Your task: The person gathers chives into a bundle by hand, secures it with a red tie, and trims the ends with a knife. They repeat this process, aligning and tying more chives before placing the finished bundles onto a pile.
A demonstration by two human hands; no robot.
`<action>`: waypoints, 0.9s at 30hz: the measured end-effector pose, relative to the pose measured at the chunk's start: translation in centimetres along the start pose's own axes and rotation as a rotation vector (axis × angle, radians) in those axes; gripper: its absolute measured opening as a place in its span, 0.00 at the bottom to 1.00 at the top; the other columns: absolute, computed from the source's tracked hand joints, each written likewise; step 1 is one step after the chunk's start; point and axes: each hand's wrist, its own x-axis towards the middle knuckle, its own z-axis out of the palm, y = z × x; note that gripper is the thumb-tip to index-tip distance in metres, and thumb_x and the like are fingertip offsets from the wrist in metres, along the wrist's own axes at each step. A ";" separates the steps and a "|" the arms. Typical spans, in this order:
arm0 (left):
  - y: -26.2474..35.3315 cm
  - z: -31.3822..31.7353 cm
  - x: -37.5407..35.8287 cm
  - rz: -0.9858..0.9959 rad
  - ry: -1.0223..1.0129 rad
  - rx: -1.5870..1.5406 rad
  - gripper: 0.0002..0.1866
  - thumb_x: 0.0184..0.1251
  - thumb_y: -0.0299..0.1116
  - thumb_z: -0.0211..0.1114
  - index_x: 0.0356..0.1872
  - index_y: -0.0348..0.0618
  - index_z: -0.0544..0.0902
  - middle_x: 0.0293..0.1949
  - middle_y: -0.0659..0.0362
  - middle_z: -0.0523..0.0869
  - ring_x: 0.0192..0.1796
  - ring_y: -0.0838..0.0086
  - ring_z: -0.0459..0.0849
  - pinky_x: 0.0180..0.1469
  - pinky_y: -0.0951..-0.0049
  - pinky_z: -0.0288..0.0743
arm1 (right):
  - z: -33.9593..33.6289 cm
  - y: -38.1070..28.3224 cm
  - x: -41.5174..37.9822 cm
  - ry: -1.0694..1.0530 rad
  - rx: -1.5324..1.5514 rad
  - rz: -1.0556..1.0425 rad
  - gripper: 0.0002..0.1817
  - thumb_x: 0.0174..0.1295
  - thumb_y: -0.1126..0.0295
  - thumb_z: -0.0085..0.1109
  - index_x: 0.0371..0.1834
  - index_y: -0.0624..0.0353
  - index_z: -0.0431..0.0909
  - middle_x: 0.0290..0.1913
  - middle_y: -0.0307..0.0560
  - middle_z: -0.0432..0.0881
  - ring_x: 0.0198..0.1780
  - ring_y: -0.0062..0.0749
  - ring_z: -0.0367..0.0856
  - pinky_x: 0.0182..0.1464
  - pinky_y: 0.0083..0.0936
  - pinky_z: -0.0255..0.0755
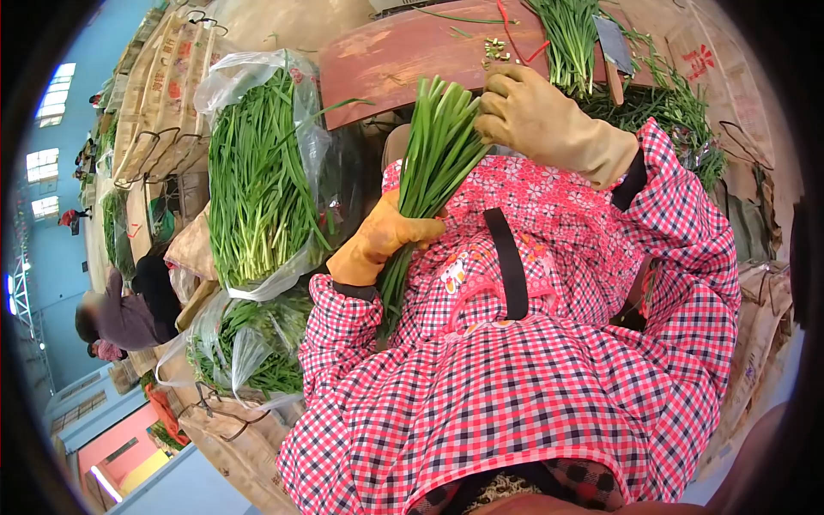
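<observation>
My left hand (386, 238), in an orange-tan glove, is wrapped round a bundle of green stalks (438, 154) above my lap. The pale cut ends point up toward a reddish board and the leaves hang below my fist. Beside the upper right side of the bundle is my right hand (524, 112), in a pale yellow glove, its fingers bent and their tips at the stalks' edge; whether they pinch anything is hidden. Small cut pieces (495, 50) lie on the board (403, 64) just beyond the right glove.
A cleaver (613, 47) with a wooden handle lies by another green bundle (568, 43) at the board's right. Loose greens (678, 129) are heaped farther right. On the left stand plastic bags of greens (262, 180). A person (133, 313) sits at far left.
</observation>
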 end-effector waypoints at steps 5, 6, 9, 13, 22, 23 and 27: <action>0.1 0.2 0.9 -0.007 -0.034 0.035 0.11 0.56 0.25 0.74 0.40 0.38 0.85 0.27 0.61 0.83 0.26 0.77 0.78 0.30 0.74 0.70 | -0.6 0.2 -1.7 0.034 0.007 0.000 0.09 0.59 0.60 0.57 0.32 0.51 0.80 0.36 0.36 0.80 0.46 0.32 0.78 0.52 0.29 0.70; 0.0 0.0 1.1 -0.011 -0.032 0.095 0.11 0.56 0.25 0.74 0.41 0.38 0.85 0.26 0.61 0.83 0.26 0.77 0.79 0.30 0.74 0.71 | -0.6 -0.2 -2.2 0.033 -0.027 -0.003 0.08 0.58 0.60 0.57 0.32 0.51 0.80 0.36 0.36 0.80 0.46 0.32 0.78 0.52 0.30 0.70; -0.4 -0.2 1.2 -0.026 -0.025 0.217 0.13 0.55 0.26 0.74 0.42 0.38 0.86 0.25 0.60 0.84 0.27 0.76 0.81 0.30 0.73 0.72 | -0.9 0.0 -3.3 0.063 -0.044 -0.027 0.07 0.55 0.63 0.57 0.31 0.52 0.79 0.34 0.37 0.78 0.45 0.33 0.78 0.51 0.31 0.70; 0.1 0.1 0.7 -0.031 -0.018 0.230 0.15 0.53 0.26 0.75 0.43 0.37 0.85 0.26 0.60 0.84 0.26 0.76 0.81 0.30 0.74 0.71 | -2.4 0.8 -5.1 0.078 -0.035 0.012 0.08 0.52 0.64 0.59 0.33 0.53 0.79 0.35 0.39 0.78 0.45 0.35 0.78 0.52 0.32 0.71; 1.2 -1.7 -2.0 -0.093 0.006 0.077 0.13 0.52 0.23 0.73 0.39 0.35 0.84 0.26 0.62 0.81 0.24 0.78 0.77 0.28 0.76 0.68 | -1.8 6.5 -15.1 0.125 -0.072 0.477 0.12 0.57 0.70 0.64 0.43 0.58 0.76 0.39 0.46 0.78 0.45 0.44 0.78 0.50 0.38 0.72; 1.2 -2.0 -2.2 -0.097 0.007 0.089 0.12 0.52 0.23 0.72 0.39 0.35 0.84 0.26 0.62 0.81 0.24 0.78 0.76 0.27 0.76 0.67 | -0.8 6.7 -15.8 0.142 -0.061 0.499 0.11 0.57 0.71 0.63 0.42 0.58 0.76 0.39 0.46 0.78 0.45 0.45 0.78 0.49 0.39 0.72; 0.4 -3.1 -2.9 -0.071 0.082 0.075 0.16 0.51 0.21 0.69 0.44 0.35 0.83 0.31 0.60 0.82 0.25 0.77 0.75 0.27 0.75 0.66 | 1.6 7.6 -21.5 0.033 -0.040 0.656 0.10 0.55 0.79 0.59 0.40 0.58 0.76 0.39 0.51 0.79 0.44 0.50 0.79 0.47 0.42 0.72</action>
